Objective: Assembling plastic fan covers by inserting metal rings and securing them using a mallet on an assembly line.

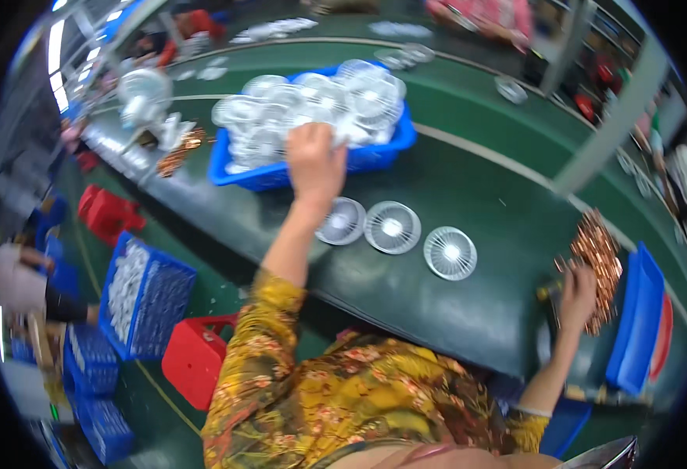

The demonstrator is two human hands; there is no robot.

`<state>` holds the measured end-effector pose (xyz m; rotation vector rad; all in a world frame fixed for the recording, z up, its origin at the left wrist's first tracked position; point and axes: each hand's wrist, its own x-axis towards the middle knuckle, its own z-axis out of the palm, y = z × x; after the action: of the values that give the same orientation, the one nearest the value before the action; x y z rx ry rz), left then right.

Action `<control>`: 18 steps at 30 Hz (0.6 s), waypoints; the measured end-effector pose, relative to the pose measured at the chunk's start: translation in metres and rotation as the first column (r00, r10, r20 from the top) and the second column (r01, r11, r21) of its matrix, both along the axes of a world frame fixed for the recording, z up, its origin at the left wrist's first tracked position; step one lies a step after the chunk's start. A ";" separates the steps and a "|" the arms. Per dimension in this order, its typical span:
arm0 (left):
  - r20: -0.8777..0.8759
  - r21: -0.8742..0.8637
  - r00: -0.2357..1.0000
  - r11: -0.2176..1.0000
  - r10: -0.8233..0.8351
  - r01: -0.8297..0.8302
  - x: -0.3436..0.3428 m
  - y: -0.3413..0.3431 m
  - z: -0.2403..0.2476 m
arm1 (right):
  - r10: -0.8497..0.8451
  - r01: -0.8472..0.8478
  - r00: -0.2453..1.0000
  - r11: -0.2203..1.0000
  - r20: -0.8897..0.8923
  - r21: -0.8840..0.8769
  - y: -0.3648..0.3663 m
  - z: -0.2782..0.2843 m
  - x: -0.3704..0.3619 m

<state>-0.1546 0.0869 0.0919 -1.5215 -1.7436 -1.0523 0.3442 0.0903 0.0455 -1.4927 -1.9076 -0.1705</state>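
My left hand [317, 168] reaches to the near side of a blue bin [265, 181] heaped with round white fan grilles [324, 98]. Its fingers curl down among the grilles, and their tips are hidden. Three grilles lie in a row on the green table in front of the bin: a left one [341, 222], a middle one [392, 227] and a right one [450, 253]. At the right, my right hand [577, 295] is at the edge of a pile of thin copper-coloured pieces [600, 266], with its fingers bent closed on some of them.
A blue tray [637, 320] and a red one [662, 336] stand beyond the copper pile. A white fan [145, 95] and more copper pieces [179, 153] are at far left. Red stools [196, 361] and filled blue crates [152, 301] stand on the floor. People work across the belt.
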 end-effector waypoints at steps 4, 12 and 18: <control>0.246 0.280 0.891 0.908 -0.382 0.312 0.068 -0.050 -0.014 | 0.287 -0.239 0.942 0.938 -0.174 0.252 -0.047 0.041 -0.093; 0.871 0.420 -0.137 0.571 -0.472 0.706 0.171 -0.083 -0.030 | 0.566 -0.506 0.822 0.770 -0.052 0.390 -0.066 0.050 -0.164; 0.848 0.322 0.028 0.556 -0.529 0.766 0.179 -0.088 -0.028 | 0.533 -0.495 0.843 0.820 -0.070 0.288 -0.067 0.047 -0.179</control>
<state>0.0239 -0.0014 0.0636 -2.2483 -1.7074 -2.7241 0.1654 0.0229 0.0928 -0.7522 -2.0046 -0.0537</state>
